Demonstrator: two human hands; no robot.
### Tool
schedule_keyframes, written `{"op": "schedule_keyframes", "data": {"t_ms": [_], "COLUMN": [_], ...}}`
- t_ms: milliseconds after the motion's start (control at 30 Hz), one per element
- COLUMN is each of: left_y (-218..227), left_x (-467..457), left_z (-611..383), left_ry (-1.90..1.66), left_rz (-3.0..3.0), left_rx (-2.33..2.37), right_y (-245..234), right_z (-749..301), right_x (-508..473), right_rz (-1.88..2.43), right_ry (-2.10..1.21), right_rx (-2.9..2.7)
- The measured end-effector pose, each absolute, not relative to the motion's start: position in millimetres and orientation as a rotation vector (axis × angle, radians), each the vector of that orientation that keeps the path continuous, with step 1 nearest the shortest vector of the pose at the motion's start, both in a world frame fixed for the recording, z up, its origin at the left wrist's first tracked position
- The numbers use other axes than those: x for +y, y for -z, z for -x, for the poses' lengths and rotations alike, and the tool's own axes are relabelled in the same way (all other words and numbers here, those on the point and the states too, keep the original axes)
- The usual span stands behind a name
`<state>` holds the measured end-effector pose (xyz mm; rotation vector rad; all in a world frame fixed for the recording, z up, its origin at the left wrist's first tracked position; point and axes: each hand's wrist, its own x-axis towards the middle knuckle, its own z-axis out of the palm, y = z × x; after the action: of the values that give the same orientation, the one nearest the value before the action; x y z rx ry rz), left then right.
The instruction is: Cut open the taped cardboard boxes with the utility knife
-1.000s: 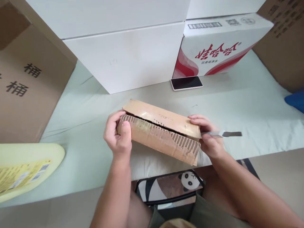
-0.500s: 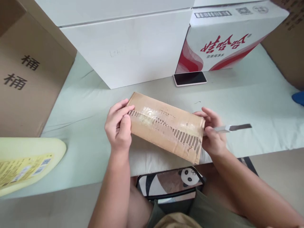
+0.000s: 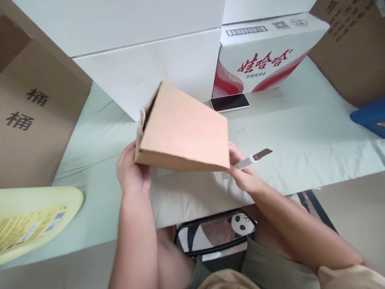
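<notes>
A small brown cardboard box (image 3: 186, 124) is held up between my hands, tilted, with a plain broad side facing me. Its left end has a torn, slightly gaping edge with a dark gap. My left hand (image 3: 132, 170) grips the lower left corner, its fingers partly behind the box. At the lower right corner, my right hand (image 3: 242, 172) steadies the box and also holds a utility knife (image 3: 248, 161). The knife's blade is out and points right, away from the box. Some of the right fingers are hidden behind the cardboard.
A phone (image 3: 230, 102) lies on the pale green cloth (image 3: 285, 128), before white cartons (image 3: 177, 64) and a red-and-white carton (image 3: 264, 68). Large brown cartons (image 3: 39, 132) flank the sides. A yellow bottle (image 3: 39, 216) lies left; a blue object (image 3: 369, 118) is at right.
The box has turned from its taped, torn narrow side to a plain broad side and been lifted. Both hands moved left in view with it, the knife still in the right. The view has shifted too.
</notes>
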<state>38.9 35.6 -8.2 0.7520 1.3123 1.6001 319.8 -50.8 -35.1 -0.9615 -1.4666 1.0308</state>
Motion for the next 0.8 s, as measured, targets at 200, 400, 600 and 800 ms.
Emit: {"op": "schedule_keyframes", "data": {"t_ms": [200, 400, 600, 800], "left_y": [19.9, 29.2, 12.7, 0.9], "left_x": [18.9, 8.0, 3.0, 16.0], "left_z": [-56.9, -62.2, -67.1, -61.9], "left_ry": [-1.210, -0.868, -0.359, -0.095], "left_rz": [-0.775, -0.882, -1.006, -1.285], "left_rx": [1.129, 1.227, 1.213, 1.240], "right_y": [32.0, 8.4, -11.2, -4.3], "right_z": [-327.0, -339.0, -350.0, -361.0], "right_x": [-54.6, -67.2, -74.2, -64.8], "right_rz": [0.844, 0.748, 0.750, 0.772], "right_ry": [-0.967, -0.855, -0.675, -0.634], "right_rx": [-1.509, -1.587, -1.599, -1.655]}}
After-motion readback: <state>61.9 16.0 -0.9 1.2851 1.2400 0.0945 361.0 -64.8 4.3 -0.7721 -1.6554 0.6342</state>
